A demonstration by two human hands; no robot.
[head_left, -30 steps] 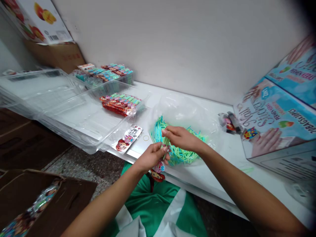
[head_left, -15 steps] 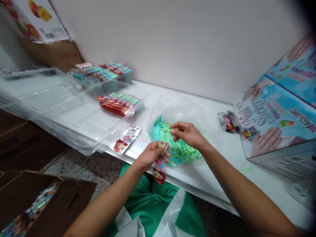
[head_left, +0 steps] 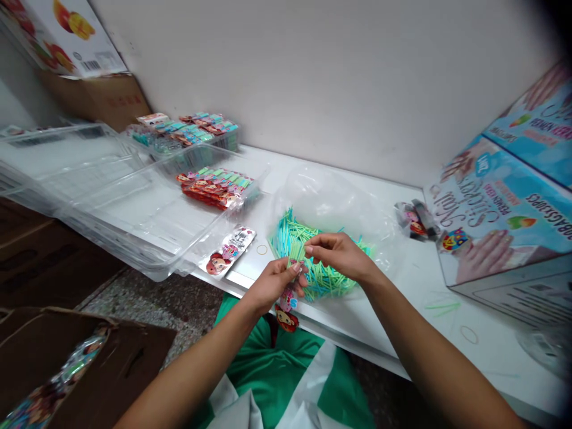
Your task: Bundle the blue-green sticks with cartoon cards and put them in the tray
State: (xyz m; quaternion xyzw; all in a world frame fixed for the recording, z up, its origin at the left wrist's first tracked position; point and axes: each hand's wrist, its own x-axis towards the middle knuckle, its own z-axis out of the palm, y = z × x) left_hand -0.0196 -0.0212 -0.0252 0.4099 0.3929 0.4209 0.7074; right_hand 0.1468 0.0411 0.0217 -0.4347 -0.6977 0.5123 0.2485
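Between the thumb and fingers of my left hand (head_left: 279, 280) is a small clear packet (head_left: 286, 301) with a cartoon red-haired figure on its lower end. Thin green sticks (head_left: 295, 250) stand up out of its top. My right hand (head_left: 337, 253) is closed in a pinch at the upper right of these sticks; whatever lies between its fingertips is too small to make out. Behind and under both hands, a clear plastic bag (head_left: 328, 193) lies spread on the table, holding a heap of loose green and blue sticks (head_left: 333, 277).
Left stands a clear plastic tray (head_left: 156, 265) with filled packets (head_left: 217, 187); another packet (head_left: 230, 250) lies by its corner. Packed containers (head_left: 192, 131) are behind. At right are a printed carton (head_left: 504, 208), small wrappers (head_left: 415, 220), a rubber band (head_left: 469, 335) and stray sticks (head_left: 442, 308). An open cardboard box (head_left: 129, 351) sits lower left.
My right hand has moved slightly down and left, bringing its fingertips against the sticks at the packet's top. My left hand keeps its hold on the packet, almost unmoved.
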